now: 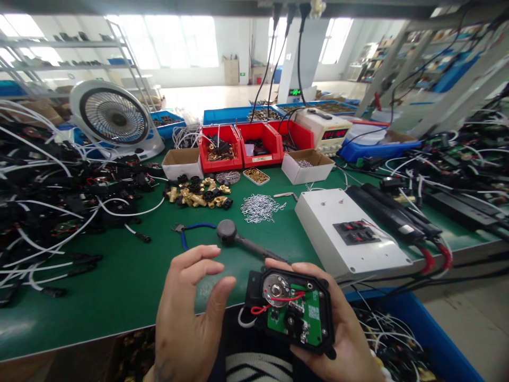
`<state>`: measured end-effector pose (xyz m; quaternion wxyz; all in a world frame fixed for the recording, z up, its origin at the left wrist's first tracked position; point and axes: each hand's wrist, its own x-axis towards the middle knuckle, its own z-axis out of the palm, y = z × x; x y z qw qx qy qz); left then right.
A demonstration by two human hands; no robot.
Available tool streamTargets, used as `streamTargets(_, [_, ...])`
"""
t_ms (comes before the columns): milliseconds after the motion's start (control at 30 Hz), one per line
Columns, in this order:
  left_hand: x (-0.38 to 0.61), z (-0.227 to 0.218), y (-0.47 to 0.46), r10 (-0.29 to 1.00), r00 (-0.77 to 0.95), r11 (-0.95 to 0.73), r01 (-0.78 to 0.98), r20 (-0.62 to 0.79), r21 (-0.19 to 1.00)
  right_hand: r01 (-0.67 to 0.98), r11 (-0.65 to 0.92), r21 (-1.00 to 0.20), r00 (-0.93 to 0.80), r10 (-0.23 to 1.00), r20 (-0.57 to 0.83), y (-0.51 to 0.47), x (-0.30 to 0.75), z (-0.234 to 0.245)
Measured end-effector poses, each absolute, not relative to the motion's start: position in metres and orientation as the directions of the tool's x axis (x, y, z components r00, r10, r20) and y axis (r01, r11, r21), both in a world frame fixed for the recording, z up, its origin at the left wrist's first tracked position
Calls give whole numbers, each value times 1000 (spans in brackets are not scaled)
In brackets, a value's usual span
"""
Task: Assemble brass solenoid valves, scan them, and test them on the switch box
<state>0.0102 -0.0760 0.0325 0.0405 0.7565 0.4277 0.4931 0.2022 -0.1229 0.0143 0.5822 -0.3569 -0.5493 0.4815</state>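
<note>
My right hand (pixel 338 323) grips a black plastic housing (pixel 326 313) from its right side, above my lap at the bench's front edge. Inside the housing show a green circuit board (pixel 274 321), a round metal motor (pixel 275 289) and red wires. A white cable (pixel 245 321) comes out at its left. To the left of the housing, my left hand (pixel 191 313) is raised with fingers apart and nothing in it. Beyond the hands, blue-handled cutting pliers (pixel 194 228) and a dark grey mallet (pixel 242 240) lie on the green bench top.
Wired black assemblies pile up on the left (pixel 59 212). Brass fittings (pixel 199 196) and metal clips (pixel 260 208) lie mid-bench, before red bins (pixel 260 148). A white box with switches (pixel 350 233) stands to the right. A blue crate (pixel 433 329) sits below at right.
</note>
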Motion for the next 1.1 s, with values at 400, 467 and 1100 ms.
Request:
streamTargets(400, [17, 34, -82, 716, 137, -653, 479, 684, 587, -186, 296, -937, -59, 948, 312, -124, 201, 21])
streamTargets(467, [16, 33, -83, 714, 142, -661, 462, 686, 591, -193, 295, -936, -70, 947, 313, -124, 201, 19])
streamTargets(1100, [11, 40, -81, 502, 425, -859, 343, 753, 379, -173, 333, -927, -88, 932, 351, -122, 201, 20])
